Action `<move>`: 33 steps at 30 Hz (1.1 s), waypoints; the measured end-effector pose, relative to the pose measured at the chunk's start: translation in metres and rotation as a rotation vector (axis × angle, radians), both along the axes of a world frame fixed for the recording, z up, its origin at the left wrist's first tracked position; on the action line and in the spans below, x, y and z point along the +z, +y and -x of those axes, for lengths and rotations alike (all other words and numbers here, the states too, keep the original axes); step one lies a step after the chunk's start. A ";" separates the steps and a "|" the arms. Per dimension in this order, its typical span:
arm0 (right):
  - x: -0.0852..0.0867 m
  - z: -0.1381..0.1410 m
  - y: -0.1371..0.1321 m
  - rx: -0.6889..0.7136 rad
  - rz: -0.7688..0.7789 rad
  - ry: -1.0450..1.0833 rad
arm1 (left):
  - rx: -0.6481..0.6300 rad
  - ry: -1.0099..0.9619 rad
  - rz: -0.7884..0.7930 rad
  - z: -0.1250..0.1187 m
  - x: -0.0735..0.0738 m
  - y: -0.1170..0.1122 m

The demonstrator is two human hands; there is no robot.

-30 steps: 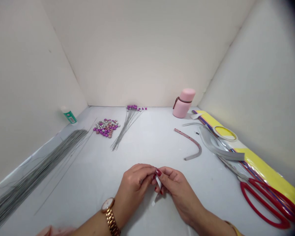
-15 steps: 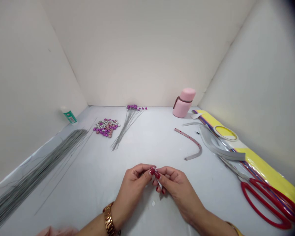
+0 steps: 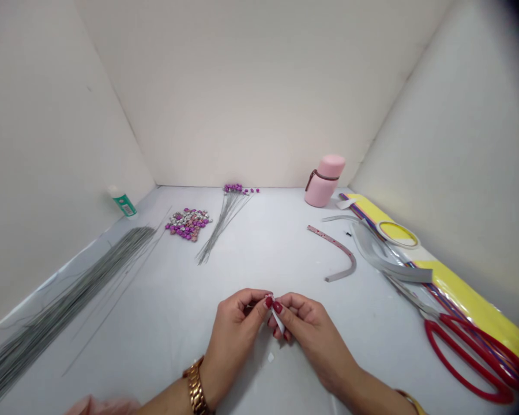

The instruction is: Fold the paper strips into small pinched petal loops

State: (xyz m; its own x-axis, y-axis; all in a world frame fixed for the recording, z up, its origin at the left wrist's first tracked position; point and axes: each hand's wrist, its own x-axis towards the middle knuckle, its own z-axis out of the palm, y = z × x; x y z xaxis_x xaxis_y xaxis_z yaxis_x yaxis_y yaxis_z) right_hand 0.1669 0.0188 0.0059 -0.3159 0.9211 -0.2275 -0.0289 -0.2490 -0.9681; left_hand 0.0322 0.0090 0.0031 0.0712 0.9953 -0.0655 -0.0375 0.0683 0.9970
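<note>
My left hand (image 3: 237,323) and my right hand (image 3: 307,325) meet above the near middle of the table, thumbs almost touching. The right thumb and fingers pinch a narrow white strip (image 3: 278,321) that slants down between the hands. Its upper end runs to the left fingertips. Those left fingers are closed in a pinch, and whatever lies in them is mostly hidden; a small pale bit shows at the tips. On the table just below lies a small white scrap (image 3: 271,357).
Left: grey wires (image 3: 90,288) and a glue stick (image 3: 124,204). Beyond my hands: purple, silver and pink beads (image 3: 188,223), wire stems with purple heads (image 3: 222,222), a patterned strip (image 3: 339,246), a pink flask (image 3: 324,181). Right: red-handled scissors (image 3: 462,351), tape roll (image 3: 417,242), yellow sheets (image 3: 480,308).
My fingertips have shifted slightly, the thumbs a little further apart, and more of the white strip shows between them. Everything else stays where it was.
</note>
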 end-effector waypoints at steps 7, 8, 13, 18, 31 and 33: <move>-0.005 0.000 0.000 -0.036 0.059 0.035 | 0.028 0.537 -0.450 0.009 0.000 -0.003; -0.005 0.001 0.000 -0.042 0.063 0.047 | 0.026 0.563 -0.480 0.009 -0.001 -0.003; -0.003 0.001 0.000 -0.048 0.039 0.077 | -0.015 0.573 -0.519 0.009 -0.001 -0.001; -0.004 0.000 0.002 -0.066 0.057 0.088 | -0.055 0.358 -0.309 0.008 0.003 0.001; -0.006 -0.001 0.002 -0.061 0.060 0.056 | -0.019 0.190 -0.131 0.011 0.005 0.008; -0.006 -0.001 0.002 -0.078 0.055 0.050 | -0.002 0.147 -0.056 0.009 0.006 0.008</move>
State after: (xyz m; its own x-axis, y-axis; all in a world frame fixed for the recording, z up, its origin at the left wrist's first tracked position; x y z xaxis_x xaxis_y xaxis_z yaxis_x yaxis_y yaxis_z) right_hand 0.1680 0.0208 -0.0005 -0.2558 0.9299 -0.2643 -0.0978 -0.2969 -0.9499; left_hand 0.0228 0.0166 0.0095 0.0667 0.9976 -0.0197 0.1096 0.0123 0.9939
